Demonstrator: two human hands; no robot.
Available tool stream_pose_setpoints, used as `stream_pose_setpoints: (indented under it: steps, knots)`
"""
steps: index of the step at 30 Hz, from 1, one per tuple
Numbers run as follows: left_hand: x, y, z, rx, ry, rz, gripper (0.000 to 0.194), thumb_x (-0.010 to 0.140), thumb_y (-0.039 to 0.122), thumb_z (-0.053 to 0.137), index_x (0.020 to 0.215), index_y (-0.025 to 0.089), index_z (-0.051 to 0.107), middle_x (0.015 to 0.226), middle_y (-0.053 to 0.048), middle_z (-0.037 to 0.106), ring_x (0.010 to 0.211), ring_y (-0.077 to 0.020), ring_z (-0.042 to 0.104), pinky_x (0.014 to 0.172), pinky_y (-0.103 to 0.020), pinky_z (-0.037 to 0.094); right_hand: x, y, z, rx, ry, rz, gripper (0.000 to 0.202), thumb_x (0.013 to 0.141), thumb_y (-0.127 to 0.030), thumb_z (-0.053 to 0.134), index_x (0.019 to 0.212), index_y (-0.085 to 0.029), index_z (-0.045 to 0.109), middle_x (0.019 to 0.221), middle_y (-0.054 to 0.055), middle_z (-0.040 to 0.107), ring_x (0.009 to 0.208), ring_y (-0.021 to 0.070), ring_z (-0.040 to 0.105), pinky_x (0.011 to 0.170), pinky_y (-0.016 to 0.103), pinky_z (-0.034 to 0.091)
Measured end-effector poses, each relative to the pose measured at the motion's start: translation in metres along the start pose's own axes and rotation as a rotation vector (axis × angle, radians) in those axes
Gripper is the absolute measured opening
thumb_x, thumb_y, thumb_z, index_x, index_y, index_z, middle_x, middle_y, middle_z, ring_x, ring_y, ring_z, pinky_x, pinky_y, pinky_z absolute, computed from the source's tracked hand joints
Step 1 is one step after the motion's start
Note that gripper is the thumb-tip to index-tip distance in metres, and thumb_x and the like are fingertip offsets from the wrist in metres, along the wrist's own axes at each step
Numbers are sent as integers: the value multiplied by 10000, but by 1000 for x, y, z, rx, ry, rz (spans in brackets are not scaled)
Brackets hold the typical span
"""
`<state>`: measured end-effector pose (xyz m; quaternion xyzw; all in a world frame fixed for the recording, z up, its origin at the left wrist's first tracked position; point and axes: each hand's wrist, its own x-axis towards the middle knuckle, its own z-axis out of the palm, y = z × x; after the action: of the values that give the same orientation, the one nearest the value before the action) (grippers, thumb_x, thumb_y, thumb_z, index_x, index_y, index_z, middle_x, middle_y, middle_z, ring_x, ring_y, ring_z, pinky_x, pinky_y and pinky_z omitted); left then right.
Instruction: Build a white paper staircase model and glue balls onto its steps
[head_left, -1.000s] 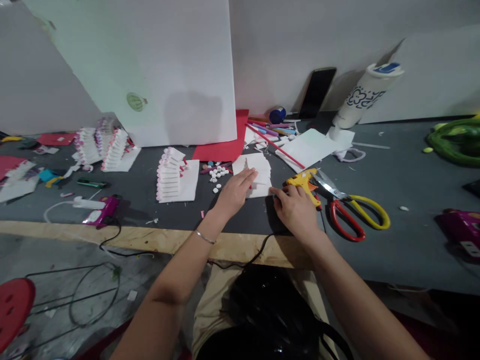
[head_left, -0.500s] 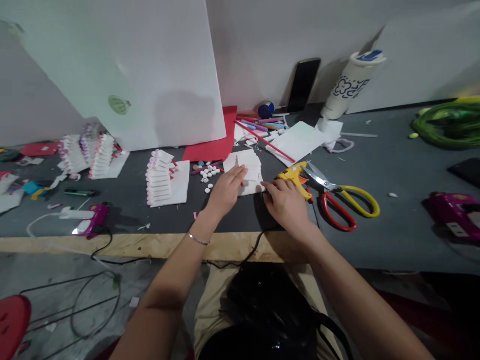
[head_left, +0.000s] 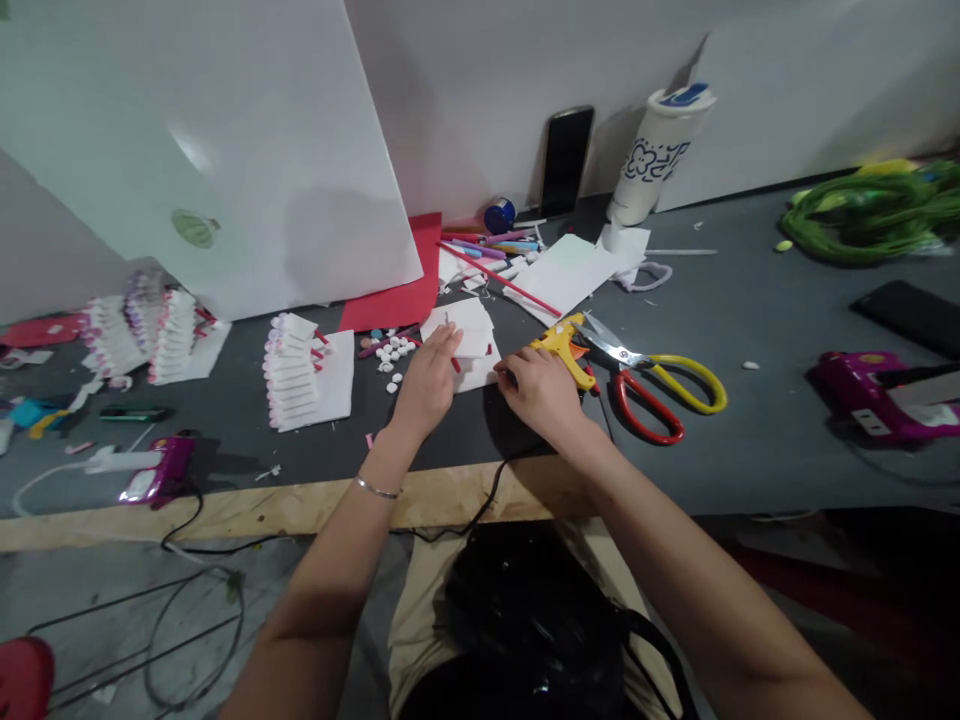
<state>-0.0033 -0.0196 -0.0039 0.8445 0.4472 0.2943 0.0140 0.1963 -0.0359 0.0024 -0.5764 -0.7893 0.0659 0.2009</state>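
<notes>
White papers (head_left: 471,342) by hands (head_left: 425,385); tumbler (head_left: 654,150): flower print (head_left: 641,160), unclear lettering (head_left: 670,160).

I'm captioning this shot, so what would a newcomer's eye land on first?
Probably the scissors, handles spread, one red and one yellow, on the dark table just right of the yellow glue gun. Next might come the large white board at the back left, then the white bottle with its dark flower pattern, behind the scissors near the wall.
</notes>
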Motion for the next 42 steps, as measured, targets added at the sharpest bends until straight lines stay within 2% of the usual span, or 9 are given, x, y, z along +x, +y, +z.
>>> stream_pose_setpoints:
  steps: [4, 7, 9, 13, 19, 22, 30, 35, 42]
  knots:
    - [-3, 6, -3, -16, 107, -94, 476, 913, 124, 363, 1381, 198, 410, 1460, -128, 486, 1380, -229, 424, 1142, -446, 373, 0, 3, -3, 61, 122, 10, 153, 911, -259, 519, 909, -161, 636, 900, 115, 638, 878, 273, 550, 759, 362, 374]
    - [-9, 12, -3, -24, 274, -312, 313, 881, 150, 474, 1189, 189, 514, 1213, -118, 619, 1143, -218, 585, 968, -387, 498, -1, 1, -6, 134, 239, -85, 202, 889, -255, 533, 1045, -145, 599, 1019, 141, 619, 954, 291, 532, 813, 386, 399]
    - [-13, 17, 0, -29, 306, -442, 164, 847, 164, 553, 1008, 193, 542, 1015, -77, 640, 951, -197, 619, 836, -345, 524, 1, -3, -6, 153, 278, -169, 303, 884, -235, 534, 1173, -151, 567, 1141, 150, 596, 1022, 299, 519, 862, 405, 401]
    - [-13, 24, 7, 6, 147, -512, 126, 808, 182, 634, 898, 200, 548, 905, -60, 642, 899, -220, 602, 804, -350, 498, 6, -10, -3, 107, 282, -235, 361, 927, -245, 510, 1282, -187, 540, 1224, 134, 589, 1067, 293, 514, 870, 405, 396]
    - [-5, 30, 12, 126, -16, -595, 51, 851, 228, 607, 894, 205, 593, 859, -69, 662, 910, -261, 599, 781, -365, 470, 11, -3, 7, 49, 349, -251, 209, 952, -261, 520, 1101, -201, 654, 1092, 102, 665, 967, 256, 548, 813, 371, 402]
    - [-5, 29, 14, 142, -28, -622, 37, 866, 210, 576, 893, 203, 601, 845, -68, 659, 889, -254, 600, 762, -355, 466, 11, 1, 9, 49, 370, -254, 177, 945, -244, 532, 1044, -207, 675, 1058, 91, 673, 951, 246, 547, 808, 364, 404]
    - [-7, 29, 15, 119, -19, -610, 45, 867, 208, 584, 898, 197, 615, 862, -72, 672, 904, -252, 597, 767, -350, 465, 11, 0, 11, 83, 360, -242, 221, 924, -217, 539, 1120, -225, 640, 1107, 91, 652, 988, 262, 540, 844, 385, 414]
    - [-6, 28, 16, 74, -7, -630, 50, 846, 222, 625, 894, 208, 618, 851, -60, 672, 905, -248, 601, 781, -348, 470, 11, 10, 18, 154, 371, -125, 309, 827, -98, 513, 1121, -163, 584, 1052, 125, 641, 966, 284, 537, 852, 399, 429]
    - [-13, 27, 16, 174, 25, -566, 319, 785, 301, 730, 1048, 180, 595, 1103, -128, 665, 1110, -303, 573, 933, -431, 440, 7, 16, 22, 55, 202, -95, 234, 826, -83, 484, 937, -162, 674, 920, 107, 692, 881, 277, 536, 781, 381, 383]
